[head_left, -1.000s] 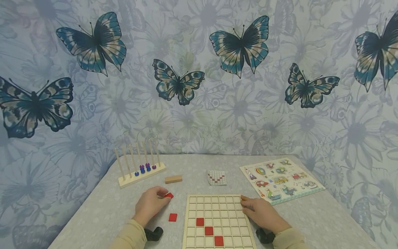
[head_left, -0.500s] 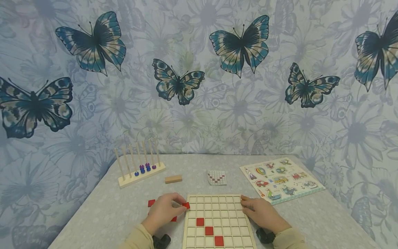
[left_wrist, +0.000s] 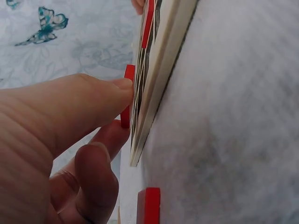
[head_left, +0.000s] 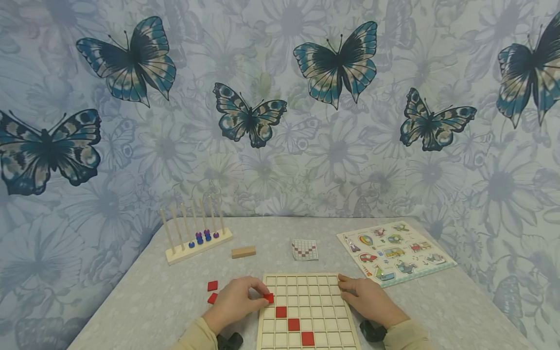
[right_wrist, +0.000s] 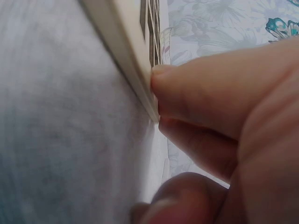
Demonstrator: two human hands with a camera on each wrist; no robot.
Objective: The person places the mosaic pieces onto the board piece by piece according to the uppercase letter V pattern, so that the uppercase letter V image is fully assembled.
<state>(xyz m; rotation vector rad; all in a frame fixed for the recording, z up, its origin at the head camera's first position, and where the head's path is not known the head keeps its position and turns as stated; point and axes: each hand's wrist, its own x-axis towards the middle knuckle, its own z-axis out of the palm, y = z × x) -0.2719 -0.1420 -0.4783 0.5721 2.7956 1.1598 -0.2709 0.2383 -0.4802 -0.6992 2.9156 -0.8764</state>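
Note:
A square red tile (head_left: 269, 298) is pinched between the thumb and fingers of my left hand (head_left: 236, 301). It sits at the left edge of the wooden grid board (head_left: 315, 294); in the left wrist view the held tile (left_wrist: 125, 114) stands right against the board's face. Three red tiles lie in the grid in a diagonal, among them the middle tile (head_left: 293, 324). My right hand (head_left: 369, 299) grips the board's far right corner, the thumb (right_wrist: 175, 86) on its edge. Two loose tiles, one being the farther tile (head_left: 212, 286), lie left of my left hand.
A pattern card (head_left: 305, 250) lies behind the board, with a wooden block (head_left: 243, 252) to its left. At the back left stands a peg rack (head_left: 201, 248) with blue and purple beads. A picture puzzle (head_left: 395, 253) lies at the right.
My left hand has carried the red tile rightward from the table to the board's left column. The right hand has stayed on the board's corner.

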